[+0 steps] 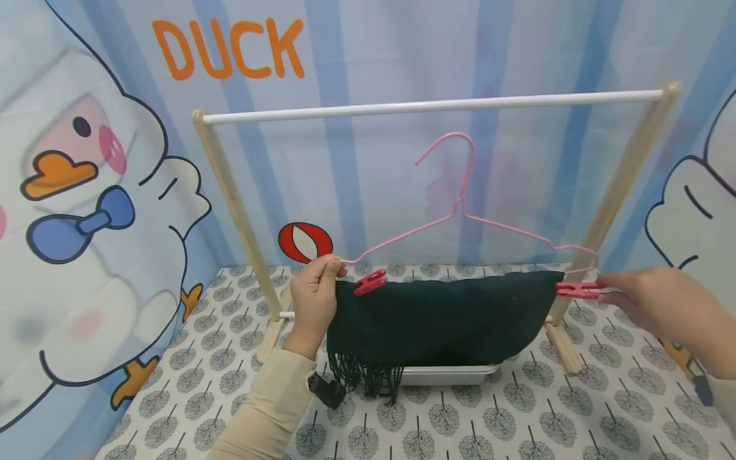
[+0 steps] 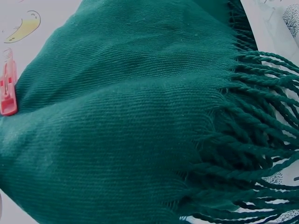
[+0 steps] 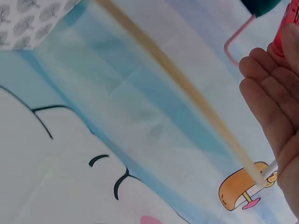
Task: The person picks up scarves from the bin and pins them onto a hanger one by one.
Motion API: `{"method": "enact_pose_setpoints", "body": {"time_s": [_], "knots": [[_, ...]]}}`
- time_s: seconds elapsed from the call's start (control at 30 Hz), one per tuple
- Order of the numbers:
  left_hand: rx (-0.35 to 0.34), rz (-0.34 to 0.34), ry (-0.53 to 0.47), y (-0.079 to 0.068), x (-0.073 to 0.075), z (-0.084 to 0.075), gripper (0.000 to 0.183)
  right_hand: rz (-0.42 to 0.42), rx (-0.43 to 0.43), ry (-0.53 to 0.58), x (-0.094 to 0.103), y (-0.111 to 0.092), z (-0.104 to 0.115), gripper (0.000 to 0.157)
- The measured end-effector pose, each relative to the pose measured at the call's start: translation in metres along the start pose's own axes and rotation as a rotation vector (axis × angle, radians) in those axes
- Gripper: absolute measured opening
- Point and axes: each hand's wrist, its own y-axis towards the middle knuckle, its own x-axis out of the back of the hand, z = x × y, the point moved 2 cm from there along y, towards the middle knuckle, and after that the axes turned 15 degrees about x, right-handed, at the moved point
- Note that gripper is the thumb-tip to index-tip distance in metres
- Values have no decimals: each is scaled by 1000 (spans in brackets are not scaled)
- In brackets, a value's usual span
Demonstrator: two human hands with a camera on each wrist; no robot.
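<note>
A pink wire clothes hanger (image 1: 462, 203) is held up in the head view, hook on top. Over its lower bar hangs a dark green scarf (image 1: 443, 319), with twisted fringe (image 2: 252, 126) at the left end. My left hand (image 1: 315, 297) grips the hanger's left corner, beside the scarf's upper left edge. A red clothespin (image 1: 370, 282) clips the scarf close to that hand. On the other side, my right hand (image 1: 661, 303) pinches a second red clothespin (image 1: 577, 291) by its tail; its front end meets the scarf's upper right corner. The hanger's lower bar is hidden by the cloth.
Behind the scarf stands a wooden rack (image 1: 236, 204) with a white top rod (image 1: 431, 105). A white tray (image 1: 443, 375) lies partly hidden under the scarf on the tree-patterned tablecloth (image 1: 494, 421). A striped cartoon curtain (image 1: 391, 57) closes off the back.
</note>
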Motion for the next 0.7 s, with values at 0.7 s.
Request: {"method": "enact_pose_setpoints", "body": {"time_s": [0.7], "knots": [[-101, 75, -65, 0, -7, -7, 15, 398, -198, -20, 3, 16, -5, 13]]}}
